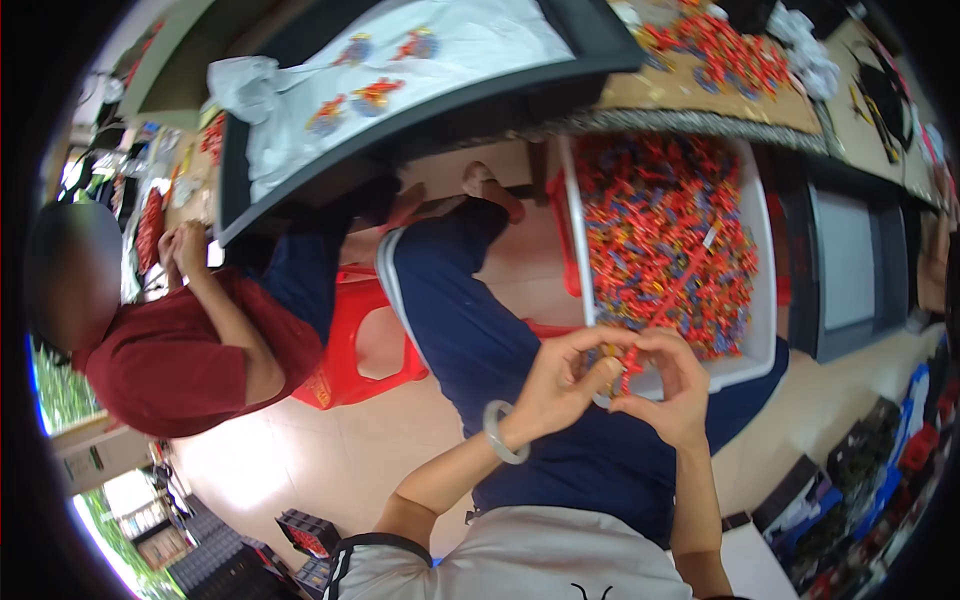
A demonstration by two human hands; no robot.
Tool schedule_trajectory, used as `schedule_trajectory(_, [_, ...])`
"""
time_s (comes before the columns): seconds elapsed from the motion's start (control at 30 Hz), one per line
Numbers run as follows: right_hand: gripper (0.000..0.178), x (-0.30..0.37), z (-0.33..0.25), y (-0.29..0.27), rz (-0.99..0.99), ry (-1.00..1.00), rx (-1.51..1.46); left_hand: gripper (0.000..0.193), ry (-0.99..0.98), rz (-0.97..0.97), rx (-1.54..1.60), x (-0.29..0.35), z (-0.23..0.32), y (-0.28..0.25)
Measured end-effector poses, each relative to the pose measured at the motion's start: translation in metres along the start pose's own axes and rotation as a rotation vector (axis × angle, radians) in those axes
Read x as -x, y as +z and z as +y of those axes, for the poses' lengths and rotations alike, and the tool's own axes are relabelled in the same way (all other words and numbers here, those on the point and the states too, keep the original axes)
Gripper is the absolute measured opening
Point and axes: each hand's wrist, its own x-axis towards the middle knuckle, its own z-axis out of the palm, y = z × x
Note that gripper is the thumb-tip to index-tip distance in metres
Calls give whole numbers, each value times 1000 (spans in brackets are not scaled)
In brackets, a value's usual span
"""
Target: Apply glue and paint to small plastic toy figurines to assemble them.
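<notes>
Both my hands meet over the near edge of a white plastic bin point(767, 300). My left hand point(556, 390), with a pale bangle point(497, 432) on its wrist, pinches a small red-and-yellow ornament point(630, 368) between thumb and fingers. The fingers of my right hand point(683, 398) close on the red part of the same piece from the other side. My fingertips partly cover it, so its full shape is hidden. A heap of similar small red, yellow and blue-grey pieces point(670, 240) fills the bin beyond my hands.
A dark-framed tray point(500, 100) lined with white sheeting holds several ornaments. More red pieces point(725, 55) lie on the table at the back right. At left, a person in a dark red shirt point(190, 360) sits by a red stool point(370, 345). Dark crates point(860, 270) stand at right.
</notes>
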Motion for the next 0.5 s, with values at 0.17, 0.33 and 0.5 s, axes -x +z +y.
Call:
schedule_trajectory(0.17, [39, -3, 6, -16, -150, 178, -232, 50, -4, -4, -140, 0, 5, -5])
schedule_trajectory(0.33, [14, -4, 4, -14, 6, 171, -6, 51, 56, -11, -533, -6, 14, 6])
schedule_trajectory(0.5, [8, -2, 6, -12, 64, -9, 156, 47, -12, -56, -482, -3, 7, 7])
